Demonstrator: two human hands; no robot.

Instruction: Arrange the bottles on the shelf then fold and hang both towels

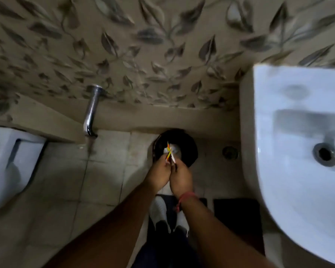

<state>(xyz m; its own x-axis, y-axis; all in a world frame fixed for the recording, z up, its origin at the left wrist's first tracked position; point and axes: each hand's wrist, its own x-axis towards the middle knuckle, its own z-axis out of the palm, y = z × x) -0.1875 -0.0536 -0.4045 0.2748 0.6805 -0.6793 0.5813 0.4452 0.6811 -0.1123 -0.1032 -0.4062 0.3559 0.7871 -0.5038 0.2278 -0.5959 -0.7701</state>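
Over a dim bathroom floor (97, 180), the left hand (160, 176) and right hand (182, 177) are pinching a small wrapper (170, 152) above a black bin (190, 149); it looks light and flimsy. No bottles or towels showing.

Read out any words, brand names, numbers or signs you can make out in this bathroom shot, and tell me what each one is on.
No text can be read here.
Small wrapper, white with yellow and orange print, held by the left hand and right hand over a dark bin: too small and blurred to read.
Sink, wall tiles: no lettering shows.
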